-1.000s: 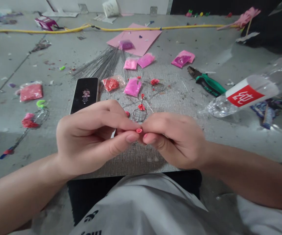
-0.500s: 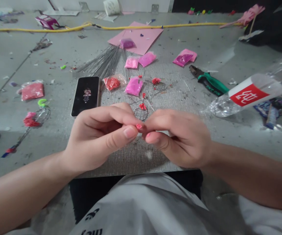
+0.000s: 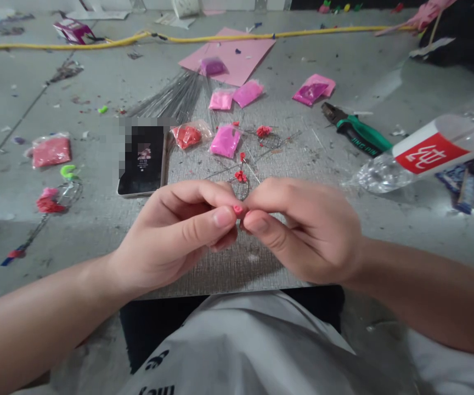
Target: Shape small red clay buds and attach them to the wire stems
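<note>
A small piece of red modelling clay (image 3: 238,210) is pinched between the thumb and forefinger of my left hand (image 3: 183,227). My right hand (image 3: 306,230) meets it from the other side, thumb and forefinger pressed together at the clay; whether they grip part of it is hidden. Just beyond my fingertips lies a wire form with a red clay flower (image 3: 241,176) on it. Further back are a second wire form with red clay (image 3: 264,131), an opened bag of red clay (image 3: 188,136) and a bag of bright pink clay (image 3: 225,141).
A phone (image 3: 143,159) lies left of centre, beside a bundle of thin wires (image 3: 171,93). Green-handled pliers (image 3: 358,131) and a tilted plastic bottle (image 3: 430,151) are at the right. A yellow cable (image 3: 323,33) crosses the back. A bag of red clay (image 3: 51,151) lies left.
Both hands stay together at the clay and appear slightly further right. My right thumb has closed up toward the forefinger. The whole view has shifted a little.
</note>
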`<state>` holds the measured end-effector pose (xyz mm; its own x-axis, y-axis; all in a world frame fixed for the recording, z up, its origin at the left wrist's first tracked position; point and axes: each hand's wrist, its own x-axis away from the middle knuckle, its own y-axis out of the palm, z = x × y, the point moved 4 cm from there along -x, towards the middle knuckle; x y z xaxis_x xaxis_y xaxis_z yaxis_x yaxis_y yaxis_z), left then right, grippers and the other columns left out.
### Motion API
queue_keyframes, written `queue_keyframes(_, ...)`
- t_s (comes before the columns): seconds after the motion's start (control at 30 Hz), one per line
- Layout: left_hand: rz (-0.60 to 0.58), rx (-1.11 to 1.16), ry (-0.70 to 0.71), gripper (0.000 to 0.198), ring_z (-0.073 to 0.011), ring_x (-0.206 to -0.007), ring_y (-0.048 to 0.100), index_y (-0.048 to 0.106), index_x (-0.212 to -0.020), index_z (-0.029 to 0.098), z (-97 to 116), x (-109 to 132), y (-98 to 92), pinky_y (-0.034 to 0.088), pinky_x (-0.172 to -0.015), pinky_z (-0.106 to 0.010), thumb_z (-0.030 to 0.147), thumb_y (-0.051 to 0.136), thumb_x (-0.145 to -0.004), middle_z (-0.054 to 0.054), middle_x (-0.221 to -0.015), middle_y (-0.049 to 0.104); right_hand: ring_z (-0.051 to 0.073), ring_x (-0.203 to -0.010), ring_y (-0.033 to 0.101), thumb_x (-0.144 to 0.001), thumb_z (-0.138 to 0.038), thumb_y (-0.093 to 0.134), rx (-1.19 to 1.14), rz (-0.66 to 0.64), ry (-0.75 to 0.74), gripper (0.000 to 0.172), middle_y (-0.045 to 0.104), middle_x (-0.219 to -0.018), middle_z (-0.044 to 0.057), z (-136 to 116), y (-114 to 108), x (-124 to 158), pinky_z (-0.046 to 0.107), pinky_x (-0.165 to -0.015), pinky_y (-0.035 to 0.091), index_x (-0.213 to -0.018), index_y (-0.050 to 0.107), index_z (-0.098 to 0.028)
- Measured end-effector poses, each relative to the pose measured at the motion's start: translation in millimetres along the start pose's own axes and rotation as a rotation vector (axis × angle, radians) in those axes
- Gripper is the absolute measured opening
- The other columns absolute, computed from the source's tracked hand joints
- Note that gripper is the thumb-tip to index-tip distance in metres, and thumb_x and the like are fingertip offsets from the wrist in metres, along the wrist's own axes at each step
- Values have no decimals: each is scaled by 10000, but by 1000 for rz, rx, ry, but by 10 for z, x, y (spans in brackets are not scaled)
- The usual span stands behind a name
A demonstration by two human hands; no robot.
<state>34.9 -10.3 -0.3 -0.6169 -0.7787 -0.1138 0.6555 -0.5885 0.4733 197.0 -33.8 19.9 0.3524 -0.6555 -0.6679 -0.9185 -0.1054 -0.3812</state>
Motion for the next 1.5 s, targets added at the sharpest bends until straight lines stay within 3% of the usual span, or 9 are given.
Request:
queue_keyframes(0.13,-68,-83,73,146,-71,-664,572,812,-981,135,35,-4,-6,531,-586,-167,183,675,-969,-4,-727,586,84,-772,690,-1045,-276,625,25,-6,-3,150,766,-839,-6,-6,-1,-4,205,-714,535,-965,684,-164)
queue_keyframes(0.7,-112,-382,261,209,-123,-680,579,822,-1042,206,128,4,-43,513,-605,-258,91,718,-902,-40,-768,626,86,-786,703,-1046,-318,621,12,-15,-39,195,767,-837,2,-31,-4,1,198,-734,572,-939,696,-174)
queue_keyframes(1.0,-102,-441,253,143,-142,-678,595,823,-997,226,138,-6,-32,529,-600,-273,157,745,-899,-47,-761,629,70,-793,696,-1039,-291,637,20,7,-90,176,750,-826,3,-48,9,16,171,-768,558,-961,687,-141)
queue_keyframes(1.5,-157,-539,320,185,-155,-667,612,817,-1013,190,229,-15,-23,536,-587,-291,110,738,-866,-59,-761,646,84,-740,681,-1030,-300,647,27,21,-72,159,738,-796,-2,-52,13,24,197,-696,568,-940,667,-170)
